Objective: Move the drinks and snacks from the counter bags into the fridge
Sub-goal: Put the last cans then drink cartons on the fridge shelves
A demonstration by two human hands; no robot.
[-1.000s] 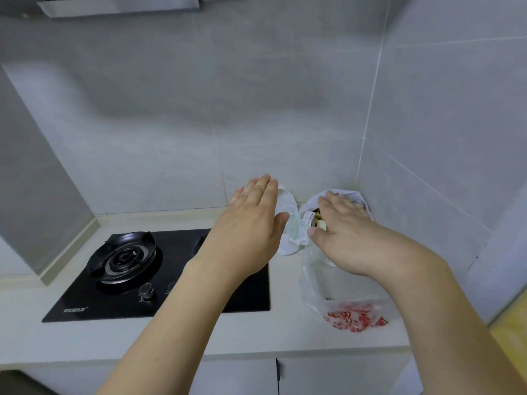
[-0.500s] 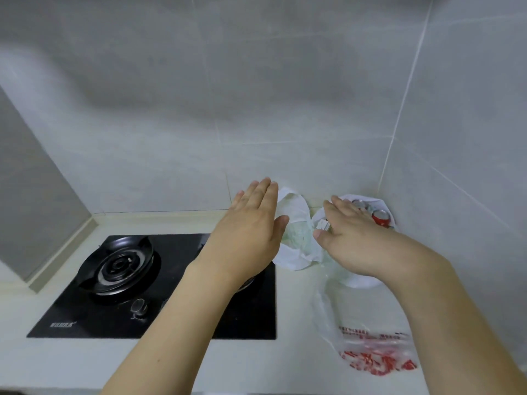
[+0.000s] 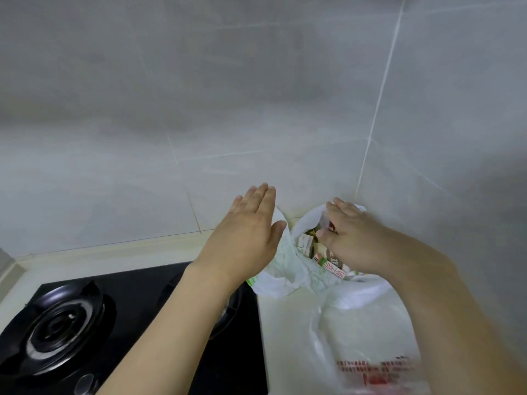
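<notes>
A white plastic bag (image 3: 288,269) with green print stands open in the counter's back right corner, with several small snack packets (image 3: 330,265) showing inside. My left hand (image 3: 248,238) is flat with straight fingers against the bag's left flap. My right hand (image 3: 350,238) reaches into the bag's mouth from the right, fingers extended over the packets; whether it holds anything is hidden. A second, clear plastic bag (image 3: 368,346) with red print lies nearer on the counter under my right forearm.
A black gas hob (image 3: 137,323) with a round burner (image 3: 60,326) fills the counter's left side. Grey tiled walls meet in a corner (image 3: 368,155) right behind the bags. The pale counter (image 3: 285,337) runs between hob and clear bag.
The view has shifted closer and to the left. My right hand has moved deeper into the white bag. My left hand stays flat against the bag's left side.
</notes>
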